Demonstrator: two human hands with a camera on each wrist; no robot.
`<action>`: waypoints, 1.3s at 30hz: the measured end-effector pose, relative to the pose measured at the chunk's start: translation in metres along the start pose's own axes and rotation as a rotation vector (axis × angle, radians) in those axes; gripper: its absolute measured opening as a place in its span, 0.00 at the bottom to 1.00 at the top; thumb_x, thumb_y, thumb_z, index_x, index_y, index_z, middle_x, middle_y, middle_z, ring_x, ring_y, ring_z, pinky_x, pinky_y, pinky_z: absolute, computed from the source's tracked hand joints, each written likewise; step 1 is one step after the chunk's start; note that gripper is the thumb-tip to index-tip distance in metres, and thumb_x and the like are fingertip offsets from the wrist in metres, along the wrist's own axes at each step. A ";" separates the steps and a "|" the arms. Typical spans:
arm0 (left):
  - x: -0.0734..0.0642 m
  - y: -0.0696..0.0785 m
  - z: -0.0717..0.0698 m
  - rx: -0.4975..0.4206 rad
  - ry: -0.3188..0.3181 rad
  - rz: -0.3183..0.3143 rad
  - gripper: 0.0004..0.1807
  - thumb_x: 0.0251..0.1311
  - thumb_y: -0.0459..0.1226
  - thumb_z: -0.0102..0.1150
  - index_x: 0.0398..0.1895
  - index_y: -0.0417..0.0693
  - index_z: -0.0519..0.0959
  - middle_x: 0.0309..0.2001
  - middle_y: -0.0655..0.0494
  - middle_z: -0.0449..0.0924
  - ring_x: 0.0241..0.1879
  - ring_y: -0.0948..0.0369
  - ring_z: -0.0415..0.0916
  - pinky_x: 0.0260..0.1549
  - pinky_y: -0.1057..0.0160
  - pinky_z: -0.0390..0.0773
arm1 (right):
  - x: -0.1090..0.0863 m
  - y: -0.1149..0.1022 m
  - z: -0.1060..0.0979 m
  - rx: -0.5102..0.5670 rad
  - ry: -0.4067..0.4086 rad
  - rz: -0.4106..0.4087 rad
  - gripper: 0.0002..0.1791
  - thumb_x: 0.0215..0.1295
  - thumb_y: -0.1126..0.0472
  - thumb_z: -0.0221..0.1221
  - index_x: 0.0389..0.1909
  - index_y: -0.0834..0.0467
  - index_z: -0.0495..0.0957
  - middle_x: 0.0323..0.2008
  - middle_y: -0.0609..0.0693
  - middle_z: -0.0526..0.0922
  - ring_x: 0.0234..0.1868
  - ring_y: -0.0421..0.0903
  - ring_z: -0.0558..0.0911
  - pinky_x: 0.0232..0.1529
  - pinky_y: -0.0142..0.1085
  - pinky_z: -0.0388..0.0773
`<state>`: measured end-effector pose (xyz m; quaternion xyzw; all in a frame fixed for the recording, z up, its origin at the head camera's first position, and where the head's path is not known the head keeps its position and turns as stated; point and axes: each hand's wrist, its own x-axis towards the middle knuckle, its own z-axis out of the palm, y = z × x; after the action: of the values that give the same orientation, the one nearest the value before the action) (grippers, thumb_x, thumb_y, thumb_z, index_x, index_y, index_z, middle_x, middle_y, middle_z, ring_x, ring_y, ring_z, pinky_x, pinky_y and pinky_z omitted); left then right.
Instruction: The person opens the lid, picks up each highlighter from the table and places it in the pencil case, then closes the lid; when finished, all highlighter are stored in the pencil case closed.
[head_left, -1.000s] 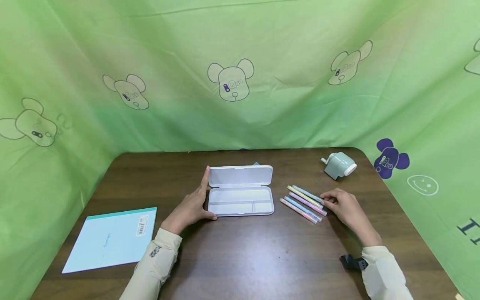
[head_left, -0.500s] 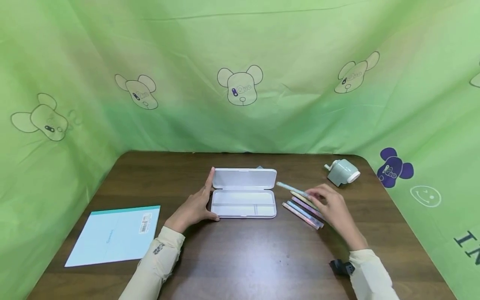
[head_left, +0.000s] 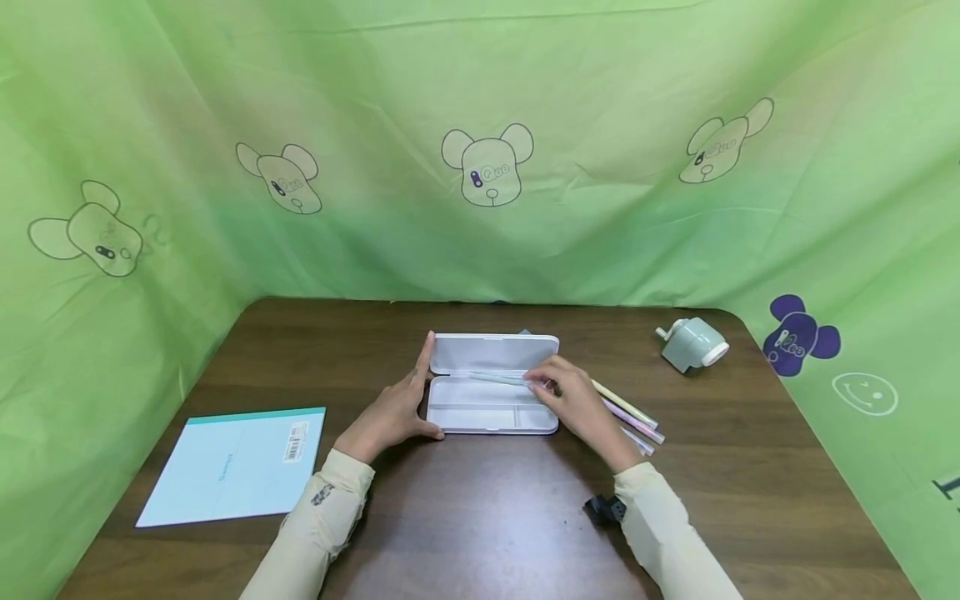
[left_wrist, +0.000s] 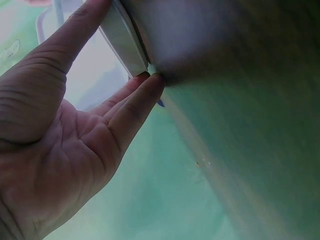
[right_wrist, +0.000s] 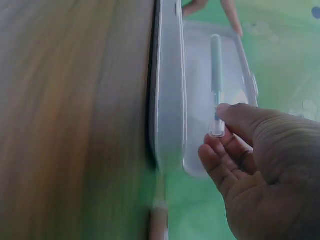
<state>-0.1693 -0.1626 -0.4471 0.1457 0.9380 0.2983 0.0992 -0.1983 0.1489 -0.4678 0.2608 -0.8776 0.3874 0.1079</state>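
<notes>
Pale grn pen (head_left: 495, 378) over back half of open wht case (head_left: 468, 417); long axis L–R, free end pointing L, approx parallel to case's long side. R hand (head_left: 573, 400) pinches pen's R end. L hand (head_left: 386, 421) spread, touching case's L side. Other pens (head_left: 628, 406) R of case.

Green cloth backdrop (head_left: 375, 242), printed bear faces (head_left: 491, 173); dark wood-grain table (head_left: 750, 467), pale glare (head_left: 517, 508).
</notes>
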 end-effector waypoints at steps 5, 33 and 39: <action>0.003 0.003 0.004 -0.019 -0.005 0.008 0.86 0.52 0.37 0.88 0.87 0.64 0.16 0.82 0.32 0.58 0.72 0.33 0.71 0.73 0.31 0.65 | 0.008 -0.007 0.015 0.004 -0.057 -0.026 0.07 0.66 0.74 0.71 0.43 0.65 0.91 0.39 0.52 0.86 0.39 0.48 0.84 0.44 0.39 0.85; 0.005 0.005 0.000 -0.019 -0.011 0.024 0.87 0.53 0.38 0.88 0.85 0.64 0.14 0.80 0.30 0.63 0.72 0.34 0.71 0.70 0.34 0.71 | -0.012 -0.001 -0.013 -0.086 -0.036 0.025 0.10 0.71 0.65 0.71 0.50 0.63 0.90 0.44 0.53 0.88 0.44 0.51 0.87 0.49 0.48 0.86; 0.002 -0.002 -0.005 -0.016 -0.011 0.041 0.86 0.53 0.39 0.88 0.87 0.58 0.16 0.76 0.31 0.70 0.70 0.37 0.75 0.68 0.35 0.73 | -0.049 0.028 -0.059 -0.179 0.108 0.153 0.07 0.72 0.67 0.70 0.47 0.63 0.91 0.42 0.53 0.89 0.41 0.49 0.86 0.46 0.47 0.85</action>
<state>-0.1727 -0.1660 -0.4447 0.1657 0.9319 0.3070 0.0994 -0.1731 0.2269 -0.4645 0.1612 -0.9189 0.3283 0.1477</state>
